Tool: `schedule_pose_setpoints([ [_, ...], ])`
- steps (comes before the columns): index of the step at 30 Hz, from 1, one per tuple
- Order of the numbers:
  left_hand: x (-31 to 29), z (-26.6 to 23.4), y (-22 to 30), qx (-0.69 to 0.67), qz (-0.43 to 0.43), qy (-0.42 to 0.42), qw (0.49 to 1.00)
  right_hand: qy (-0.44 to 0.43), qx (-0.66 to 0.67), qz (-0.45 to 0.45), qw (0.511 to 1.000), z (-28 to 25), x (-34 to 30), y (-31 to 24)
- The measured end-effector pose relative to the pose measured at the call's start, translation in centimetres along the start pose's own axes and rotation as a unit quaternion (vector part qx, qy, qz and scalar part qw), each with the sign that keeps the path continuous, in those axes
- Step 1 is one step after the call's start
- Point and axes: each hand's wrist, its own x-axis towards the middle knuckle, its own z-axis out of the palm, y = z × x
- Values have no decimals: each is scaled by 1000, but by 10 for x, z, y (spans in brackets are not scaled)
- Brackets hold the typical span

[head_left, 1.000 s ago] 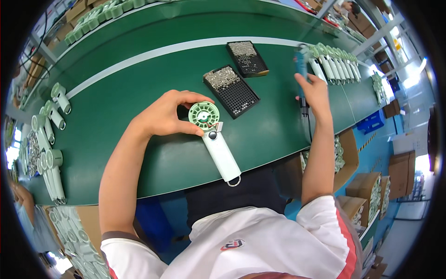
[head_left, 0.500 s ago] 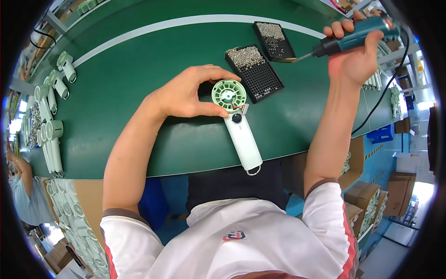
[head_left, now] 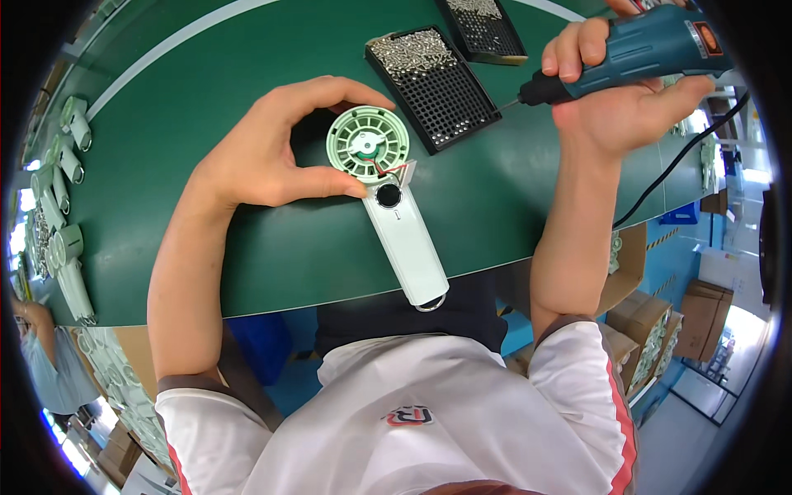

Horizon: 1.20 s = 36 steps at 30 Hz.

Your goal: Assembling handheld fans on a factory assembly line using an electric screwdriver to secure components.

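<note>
While the left hand clasps the fan by its round head, its handle jutting past the near edge of the desk, the right hand wraps around an electric screwdriver; a slipping tip could snag the red wire, which lies uncovered.

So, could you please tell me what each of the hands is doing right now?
Left hand: closed, holding the small fan by its round end.
Right hand: closed, holding the electric screwdriver.

Pale handheld fan in left hand, teal electric screwdriver in right hand
</note>
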Motion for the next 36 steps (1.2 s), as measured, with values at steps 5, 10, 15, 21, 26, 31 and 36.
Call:
schedule_pose_setpoints([
  [5, 1, 2, -3, 10, 1, 1, 1000, 115, -687, -126, 707, 6, -8, -5],
  [10, 0, 1, -4, 8, 10, 0, 1000, 222, -633, -80, 737, 8, -18, 3],
  [15, -1, 1, -4, 5, 9, 0, 1000, 158, -567, -33, 808, 8, -22, 2],
  [21, 0, 1, -4, 1, 8, 2, 1000, 196, -580, -41, 790, 12, -23, 8],
  [26, -1, 1, -4, -2, 4, 2, 1000, 179, -580, -31, 794, 5, -22, 4],
  [31, -2, 2, -4, 3, -3, 7, 1000, 160, -602, -21, 782, -2, -16, -4],
  [36, 1, 2, -2, 1, 3, -1, 1000, -386, -19, 14, 922, -68, 28, 6],
])
